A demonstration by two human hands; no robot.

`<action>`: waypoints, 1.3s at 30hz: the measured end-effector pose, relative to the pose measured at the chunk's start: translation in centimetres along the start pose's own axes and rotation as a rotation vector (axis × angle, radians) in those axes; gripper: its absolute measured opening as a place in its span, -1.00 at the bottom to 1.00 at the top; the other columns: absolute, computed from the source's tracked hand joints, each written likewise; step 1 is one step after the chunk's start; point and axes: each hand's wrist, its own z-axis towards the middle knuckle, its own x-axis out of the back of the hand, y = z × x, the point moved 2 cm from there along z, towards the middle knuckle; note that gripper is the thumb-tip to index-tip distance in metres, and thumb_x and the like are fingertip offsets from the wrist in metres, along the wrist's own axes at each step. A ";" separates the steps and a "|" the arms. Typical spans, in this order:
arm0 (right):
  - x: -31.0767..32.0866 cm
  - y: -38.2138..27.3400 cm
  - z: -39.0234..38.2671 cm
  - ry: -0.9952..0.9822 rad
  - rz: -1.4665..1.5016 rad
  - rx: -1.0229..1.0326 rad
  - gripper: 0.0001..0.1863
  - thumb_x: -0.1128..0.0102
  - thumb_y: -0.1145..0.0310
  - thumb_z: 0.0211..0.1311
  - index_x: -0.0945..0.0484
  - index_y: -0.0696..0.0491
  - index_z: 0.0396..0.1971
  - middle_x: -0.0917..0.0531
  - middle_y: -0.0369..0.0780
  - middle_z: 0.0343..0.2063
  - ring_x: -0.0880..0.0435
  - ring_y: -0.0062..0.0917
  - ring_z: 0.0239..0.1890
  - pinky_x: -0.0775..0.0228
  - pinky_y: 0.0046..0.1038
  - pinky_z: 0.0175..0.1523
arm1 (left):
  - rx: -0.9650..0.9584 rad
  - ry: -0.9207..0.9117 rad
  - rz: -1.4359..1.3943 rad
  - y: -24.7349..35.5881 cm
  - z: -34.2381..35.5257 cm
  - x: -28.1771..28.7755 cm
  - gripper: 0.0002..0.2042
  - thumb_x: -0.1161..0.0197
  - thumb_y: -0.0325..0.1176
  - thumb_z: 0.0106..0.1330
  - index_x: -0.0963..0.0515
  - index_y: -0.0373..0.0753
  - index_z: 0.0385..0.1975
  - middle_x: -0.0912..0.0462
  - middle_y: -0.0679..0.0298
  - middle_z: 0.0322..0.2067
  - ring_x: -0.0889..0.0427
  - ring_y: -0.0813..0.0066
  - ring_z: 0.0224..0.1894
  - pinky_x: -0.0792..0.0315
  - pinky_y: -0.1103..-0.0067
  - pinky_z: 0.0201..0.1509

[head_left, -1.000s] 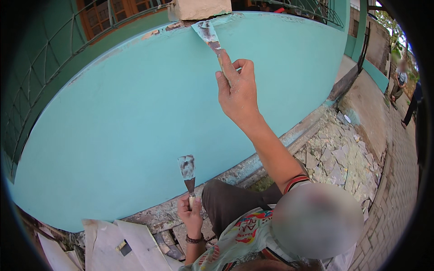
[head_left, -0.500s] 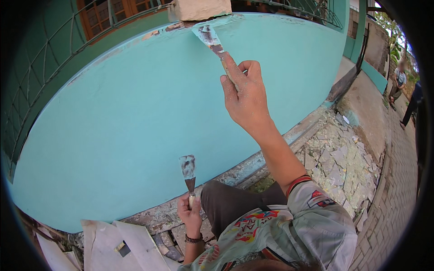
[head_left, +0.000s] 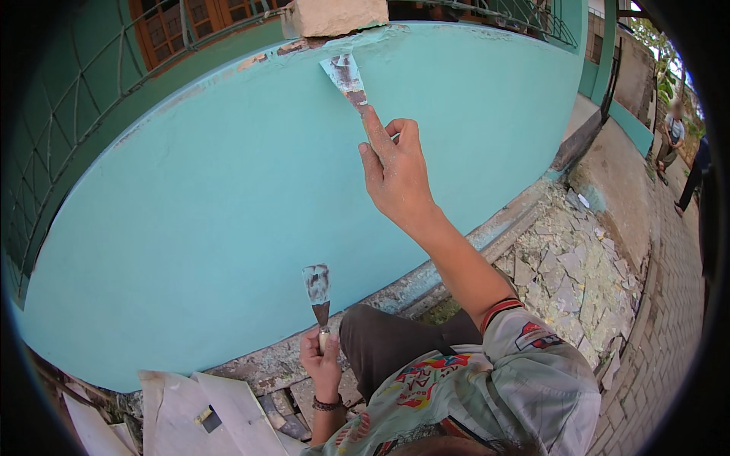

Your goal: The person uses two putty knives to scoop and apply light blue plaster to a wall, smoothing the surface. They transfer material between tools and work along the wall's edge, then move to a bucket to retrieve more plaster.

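Observation:
My right hand (head_left: 397, 169) is closed round the handle of a putty knife (head_left: 346, 78), its index finger stretched along the tool. The wide blade, smeared with pale blue and dark residue, lies against the turquoise wall (head_left: 228, 190) just below its upper edge. Lower down, my left hand (head_left: 322, 363) grips the wooden handle of a second putty knife (head_left: 316, 285). That one stands upright with its blade up, in front of the wall, and its blade carries similar smears. Chipped, rough patches (head_left: 293, 47) run along the wall's top edge beside a pale block (head_left: 334, 17).
Broken tile pieces (head_left: 566, 266) cover the ground at the right, beside a brick-paved path (head_left: 661, 327). White boards (head_left: 205, 418) lie at the lower left. Metal bars (head_left: 80, 72) rise behind the wall. A person (head_left: 672, 137) is farther down the path, with another partly visible nearby.
My right hand has drawn the putty knife down and slightly left, away from the wall's top edge. My left hand has hardly moved.

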 end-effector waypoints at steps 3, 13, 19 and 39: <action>1.2 -0.4 -0.3 -0.021 0.008 -0.021 -0.45 -0.17 0.61 0.06 -0.36 0.14 0.14 -0.31 -0.10 -0.34 -0.34 -0.35 -0.37 -0.34 -0.40 -0.35 | 0.002 -0.005 0.005 -0.1 -0.1 0.1 -0.82 -0.23 -0.50 0.22 -0.40 -0.29 -0.24 -0.47 0.40 -0.59 -0.36 0.74 -0.64 -0.25 0.75 -0.59; 0.4 1.9 0.5 0.119 -0.046 0.005 -0.44 -0.17 0.63 0.05 -0.37 0.12 0.13 -0.32 -0.12 -0.33 -0.34 -0.42 -0.42 -0.31 -0.45 -0.42 | 0.001 -0.030 0.017 -0.1 0.0 -0.3 -0.81 -0.23 -0.52 0.22 -0.38 -0.30 -0.23 -0.46 0.39 -0.61 -0.36 0.74 -0.64 -0.24 0.75 -0.60; 1.8 1.1 0.2 0.126 -0.064 0.030 -0.45 -0.18 0.61 0.06 -0.38 0.11 0.12 -0.30 -0.12 -0.31 -0.34 -0.40 -0.43 -0.33 -0.42 -0.40 | 0.010 -0.016 0.025 -0.6 -0.1 0.0 -0.81 -0.23 -0.52 0.22 -0.38 -0.30 -0.23 -0.46 0.39 -0.59 -0.37 0.74 -0.64 -0.25 0.76 -0.59; 4.0 2.1 0.5 0.046 -0.075 -0.208 -0.54 -0.13 0.48 0.12 -0.41 0.18 0.08 -0.38 -0.05 -0.36 -0.46 -0.32 -0.42 -0.40 -0.37 -0.33 | -0.007 -0.062 0.031 -0.4 0.2 -1.7 -0.79 -0.25 -0.46 0.22 -0.38 -0.30 -0.22 -0.48 0.37 -0.59 -0.39 0.71 -0.64 -0.26 0.74 -0.60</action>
